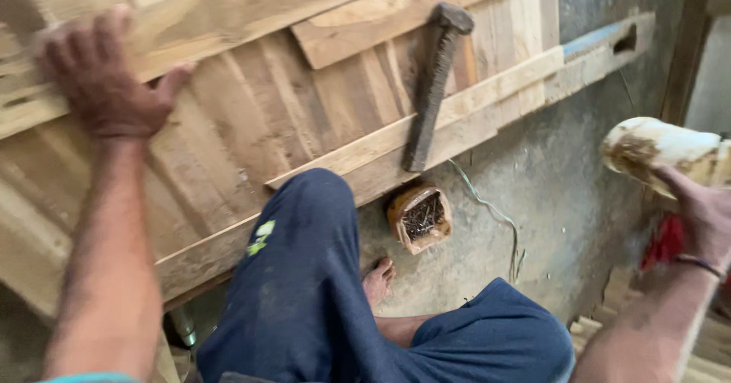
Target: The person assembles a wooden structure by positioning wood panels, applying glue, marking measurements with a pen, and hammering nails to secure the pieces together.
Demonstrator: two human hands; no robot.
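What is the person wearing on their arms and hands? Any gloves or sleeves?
No gloves. Both hands are bare. The left hand and its forearm are uncovered, with just a strip of light blue sleeve showing at the bottom edge of the picture. The right hand has a thin dark band around the wrist, and that forearm is bare too. Both look dusty.

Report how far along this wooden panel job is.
Done: many boards of the wooden panel already lie side by side under cross battens. In hand: the left hand presses flat on the panel; the right hand grips a whitish bottle. Left: the hammer rests unused, and the box of nails looks full.
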